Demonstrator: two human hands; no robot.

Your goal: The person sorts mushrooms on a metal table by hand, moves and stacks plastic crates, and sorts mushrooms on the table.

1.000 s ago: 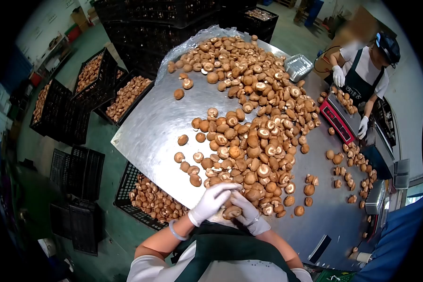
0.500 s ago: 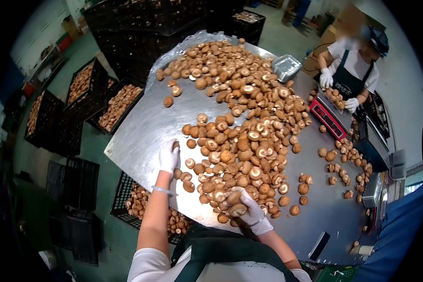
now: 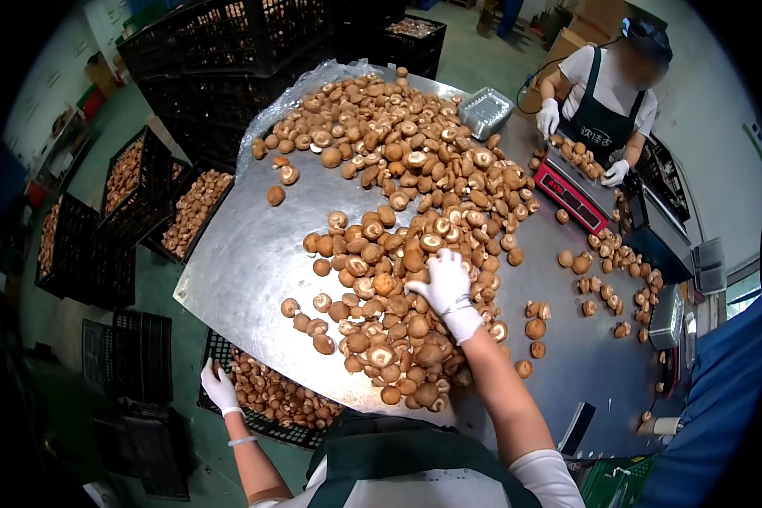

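A wide heap of brown shiitake mushrooms point(image 3: 415, 254) covers the middle of the metal table point(image 3: 237, 241). My right hand point(image 3: 446, 284), in a white glove, lies over the heap with its thumb spread away from the fingers. Its fingertips touch mushrooms. Down at the left, beyond the table edge, my gloved left hand point(image 3: 220, 388) is over the rim of a black crate point(image 3: 216, 347) full of mushrooms. Thumb and fingers there look apart, and I see nothing between them.
Across the table a co-worker point(image 3: 605, 110) in white gloves handles mushrooms on a red scale point(image 3: 571, 199). A clear plastic tray stack point(image 3: 486, 113) stands at the back edge. Tall black crates point(image 3: 229, 85) rise behind; more mushroom-filled crates point(image 3: 196, 212) stand left.
My left hand has moved from the tabletop down-left to the crate. My right hand, which held mushrooms near the front edge, has moved forward onto the heap without them. The view has shifted slightly.
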